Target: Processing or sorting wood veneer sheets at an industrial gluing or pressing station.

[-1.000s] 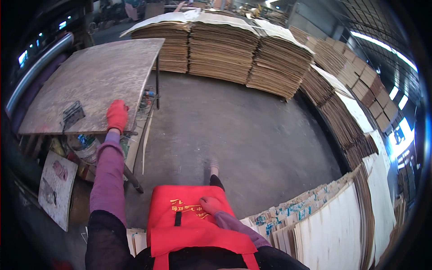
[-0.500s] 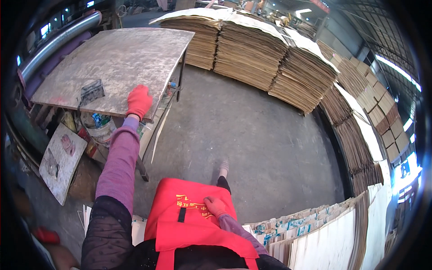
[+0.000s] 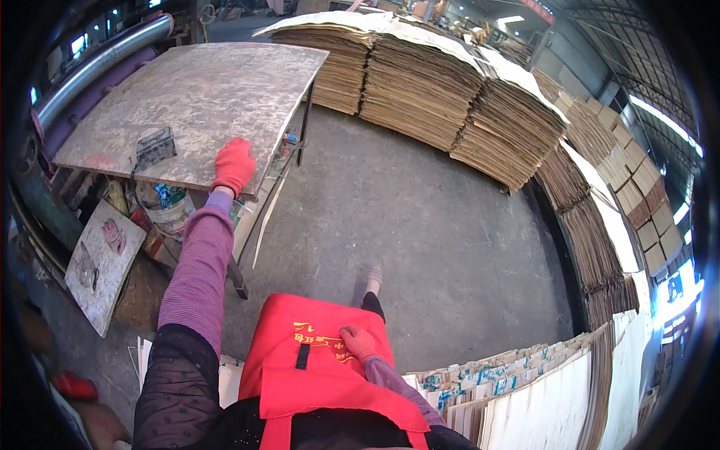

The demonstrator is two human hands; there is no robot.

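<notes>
Currently, through my head feed, I see the left hand (image 3: 234, 166) in a red knit glove (image 3: 235, 159) on the worn wooden tabletop (image 3: 206, 90), at its near right corner. Its fingers look curled under, knuckles up; I cannot tell whether they close on anything. The right hand (image 3: 358, 343) lies against the front of the red apron (image 3: 274, 341), which covers the wearer's lap; from my angle its fingers look bent, but I cannot make out whether they pinch the cloth. Left of the glove, apart from it, a dark box-shaped object (image 3: 155, 147) sits on the tabletop near the front edge. A shiny metal roller (image 3: 109, 66) runs beyond the table's left side. Tall veneer stacks (image 3: 420, 91) stand across the floor (image 3: 427, 240), and pale sheets (image 3: 536, 412) fill the lower right.
</notes>
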